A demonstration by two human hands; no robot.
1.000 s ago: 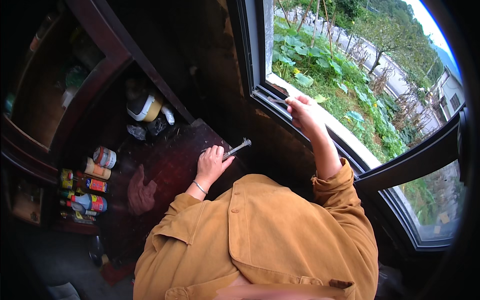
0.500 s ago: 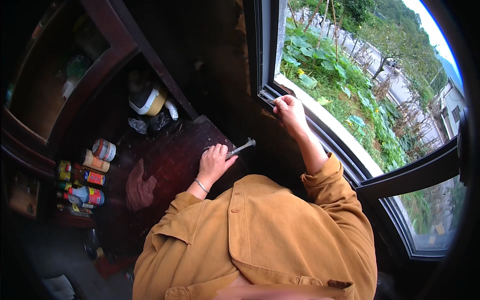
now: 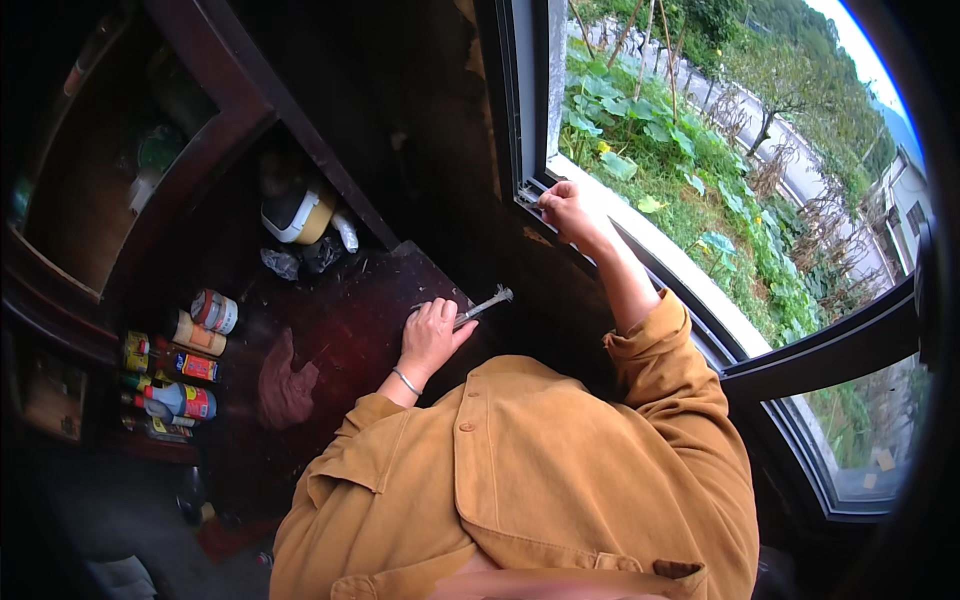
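Observation:
My right hand (image 3: pixel 572 212) is closed in a pinch at the far-left corner of the window's lower track (image 3: pixel 660 298). Something pale shows by its fingertips, too small to name. On the edge of the dark red cabinet top (image 3: pixel 345 335) rests my left hand (image 3: pixel 431 335), a bracelet on its wrist. Its fingers are closed over a slim grey stick with a frayed, bristly tip (image 3: pixel 490 304), which points away to the right. The hand hides the stick's other end.
Several bottles and jars, among them a blue-capped bottle (image 3: pixel 182 401), stand at the left. A brown cloth (image 3: pixel 287 382) lies crumpled near them. Behind are a white-and-tan container (image 3: pixel 300 215) and plastic bags (image 3: pixel 322 253). Beyond the open window, a garden (image 3: pixel 690 180) shows.
My right hand has shifted slightly left, deeper into the track's corner. The left hand keeps its hold on the stick, and the whole view has tilted a little.

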